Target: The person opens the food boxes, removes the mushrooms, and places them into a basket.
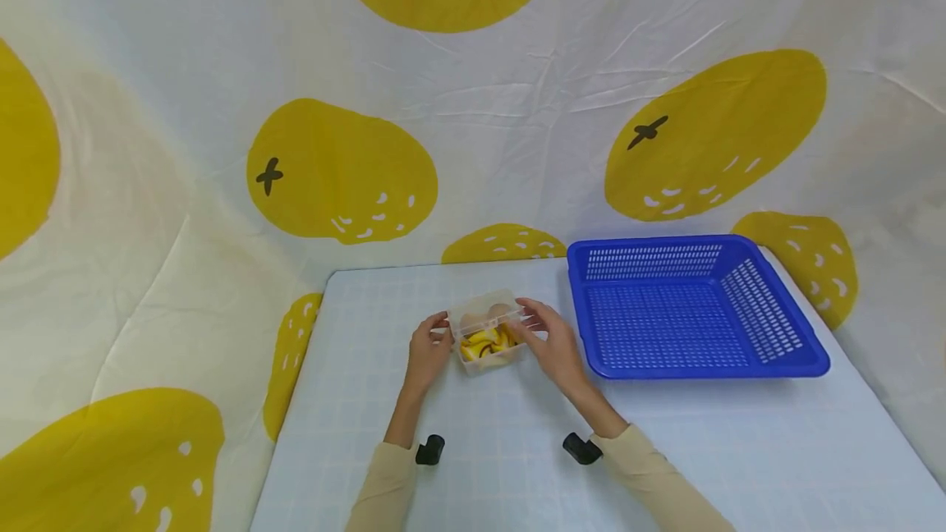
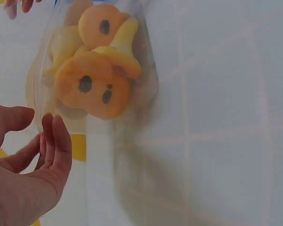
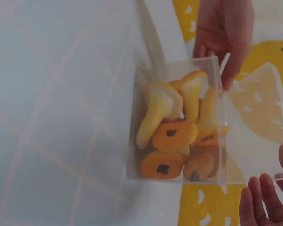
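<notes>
A small clear plastic box [image 1: 491, 363] with a raised hinged lid [image 1: 473, 314] is between my hands. It holds several small pieces: round orange fruit-like ones with a dark spot [image 3: 162, 165] and tapered yellow ones [image 3: 153, 115]. My left hand [image 1: 428, 351] grips the box's left side near the lid, thumb [image 2: 21, 117] on one side of the clear edge and fingers on the other. On the opposite side, my right hand [image 1: 554, 349] pinches the lid's corner between thumb and fingers, as the right wrist view shows.
A blue perforated basket [image 1: 698, 372] stands right of my hands on the table [image 1: 488, 450], which has a pale checked cover. Behind and to the left hangs a white cloth [image 1: 510, 105] printed with large yellow fruit. Black devices [image 1: 581, 448] sit at both wrists.
</notes>
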`<act>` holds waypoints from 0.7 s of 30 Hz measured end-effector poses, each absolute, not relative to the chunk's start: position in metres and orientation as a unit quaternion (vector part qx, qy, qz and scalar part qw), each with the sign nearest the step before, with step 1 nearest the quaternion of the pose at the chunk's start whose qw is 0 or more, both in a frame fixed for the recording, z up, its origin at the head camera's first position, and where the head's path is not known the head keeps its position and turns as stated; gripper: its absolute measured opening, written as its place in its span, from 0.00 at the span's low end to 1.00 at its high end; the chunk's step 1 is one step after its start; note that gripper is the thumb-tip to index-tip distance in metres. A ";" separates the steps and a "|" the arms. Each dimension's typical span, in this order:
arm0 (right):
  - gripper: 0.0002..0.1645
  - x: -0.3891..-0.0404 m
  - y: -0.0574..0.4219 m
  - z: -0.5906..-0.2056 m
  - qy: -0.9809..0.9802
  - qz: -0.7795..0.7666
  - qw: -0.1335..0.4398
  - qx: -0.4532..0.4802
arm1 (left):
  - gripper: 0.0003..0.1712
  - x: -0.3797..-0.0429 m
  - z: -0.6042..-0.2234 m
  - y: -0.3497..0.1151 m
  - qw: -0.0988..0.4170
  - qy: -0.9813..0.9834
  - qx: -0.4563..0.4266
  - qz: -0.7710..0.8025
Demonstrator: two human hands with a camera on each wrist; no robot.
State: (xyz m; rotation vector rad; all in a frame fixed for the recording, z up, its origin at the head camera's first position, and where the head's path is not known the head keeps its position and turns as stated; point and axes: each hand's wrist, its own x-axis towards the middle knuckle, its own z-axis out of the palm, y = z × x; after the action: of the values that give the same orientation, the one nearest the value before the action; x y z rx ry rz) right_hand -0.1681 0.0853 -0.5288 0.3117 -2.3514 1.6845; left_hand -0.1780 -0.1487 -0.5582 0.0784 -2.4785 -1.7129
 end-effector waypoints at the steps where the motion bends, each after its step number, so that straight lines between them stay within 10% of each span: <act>1: 0.23 -0.169 0.085 -0.530 -0.804 0.570 0.126 0.112 | 0.19 -0.179 -0.557 -0.147 0.063 -0.816 0.039 -0.573; 21: 0.17 -0.195 0.078 -0.514 -0.794 0.579 0.143 0.120 | 0.17 -0.176 -0.551 -0.141 0.063 -0.764 0.098 -0.635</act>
State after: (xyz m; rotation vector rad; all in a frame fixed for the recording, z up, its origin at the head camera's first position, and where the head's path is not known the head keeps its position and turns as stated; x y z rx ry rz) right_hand -0.1946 0.0784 -0.5136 0.3460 -2.2905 1.6692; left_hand -0.1760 -0.1410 -0.5508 0.2953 -2.3084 -1.9187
